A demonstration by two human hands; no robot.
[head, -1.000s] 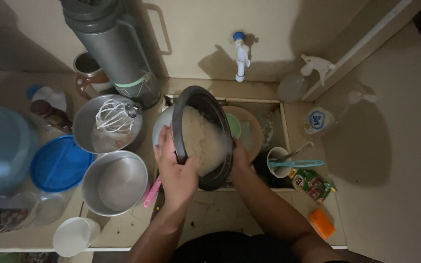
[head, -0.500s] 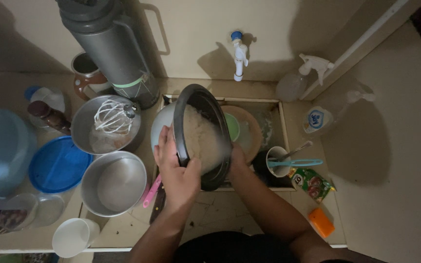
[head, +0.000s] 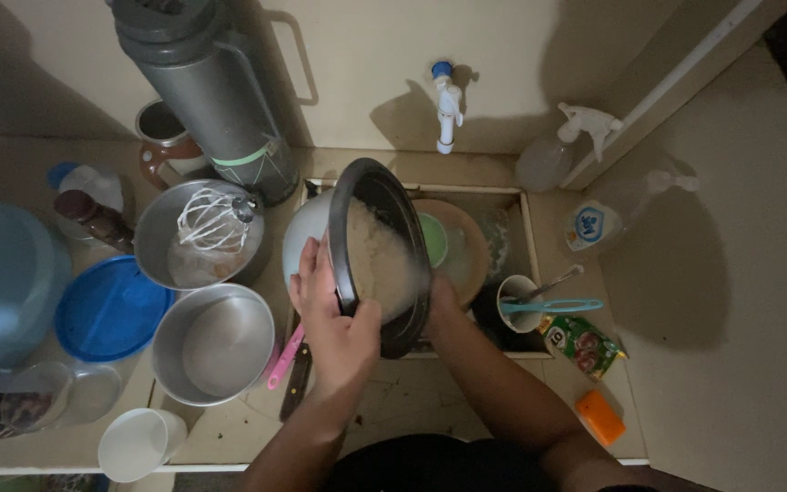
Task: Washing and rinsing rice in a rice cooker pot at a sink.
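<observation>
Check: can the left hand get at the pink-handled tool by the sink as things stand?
Probably not right now: the left hand grips the tilted pot's rim. The pink tool lies just below it beside the steel bowl, uncovered, so the path looks free once the pot is released.

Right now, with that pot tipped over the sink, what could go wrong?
The dark pot is tilted steeply, so the white rice inside might slide out into the sink. The left hand grips only the rim, so the pot might slip. The mug with utensils stands close and could get knocked.
</observation>
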